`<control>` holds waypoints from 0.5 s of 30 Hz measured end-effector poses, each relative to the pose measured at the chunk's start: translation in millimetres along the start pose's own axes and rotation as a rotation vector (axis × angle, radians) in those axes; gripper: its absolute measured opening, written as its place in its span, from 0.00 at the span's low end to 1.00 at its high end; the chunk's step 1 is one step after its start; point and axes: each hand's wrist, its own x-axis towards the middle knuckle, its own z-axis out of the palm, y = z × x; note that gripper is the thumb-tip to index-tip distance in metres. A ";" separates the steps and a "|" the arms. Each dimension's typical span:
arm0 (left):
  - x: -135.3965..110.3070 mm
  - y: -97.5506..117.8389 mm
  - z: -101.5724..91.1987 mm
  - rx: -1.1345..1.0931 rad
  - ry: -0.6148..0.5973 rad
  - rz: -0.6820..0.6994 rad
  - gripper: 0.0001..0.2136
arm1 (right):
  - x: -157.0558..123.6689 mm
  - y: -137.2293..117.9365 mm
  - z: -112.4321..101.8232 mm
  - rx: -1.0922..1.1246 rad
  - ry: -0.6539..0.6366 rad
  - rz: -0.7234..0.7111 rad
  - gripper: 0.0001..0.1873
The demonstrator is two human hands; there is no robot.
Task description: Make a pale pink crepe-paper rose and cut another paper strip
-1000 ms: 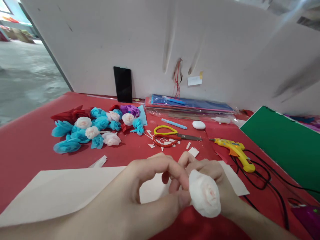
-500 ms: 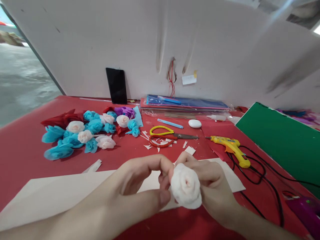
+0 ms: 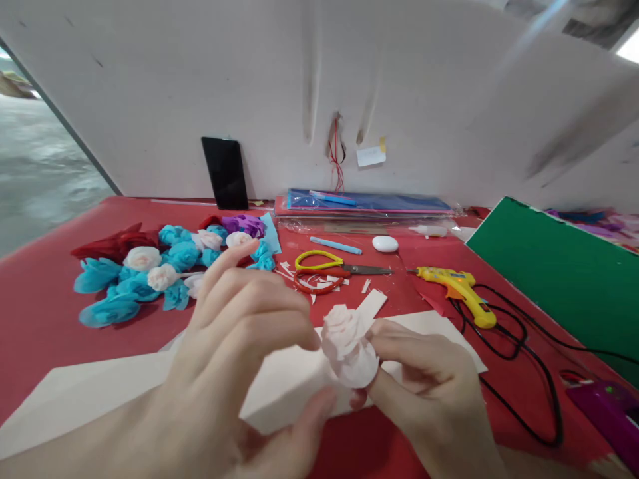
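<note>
A pale pinkish-white paper rose (image 3: 348,346) is held by its base in my right hand (image 3: 424,379), its bloom tilted up and to the left. My left hand (image 3: 239,339) is beside it on the left, thumb and fingers apart, one finger raised. The fingertips of that hand are very close to the petals; whether they touch, I cannot tell. Under both hands lies a long pale paper sheet (image 3: 110,379). A short pale strip (image 3: 372,306) shows just behind the rose. My right fingers hide the base of the rose.
Scissors (image 3: 324,271) lie behind the hands among paper scraps. Finished blue, white and red paper flowers (image 3: 134,286) are heaped at left. A yellow glue gun (image 3: 459,286) with a black cord and a green board (image 3: 559,279) are at right. A phone (image 3: 224,173) leans on the wall.
My left hand has drawn back from the rose and opened, its fingers lifting. The rose has tipped so its side shows, still in my right hand.
</note>
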 end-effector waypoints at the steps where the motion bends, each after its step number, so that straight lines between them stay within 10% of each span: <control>1: 0.1 0.4 1.4 0.031 0.009 0.045 0.14 | -1.0 -0.7 1.1 0.017 -0.007 0.033 0.14; 15: -10.6 -2.6 4.3 0.314 0.031 0.184 0.15 | -11.1 0.3 11.8 0.222 -0.073 0.225 0.14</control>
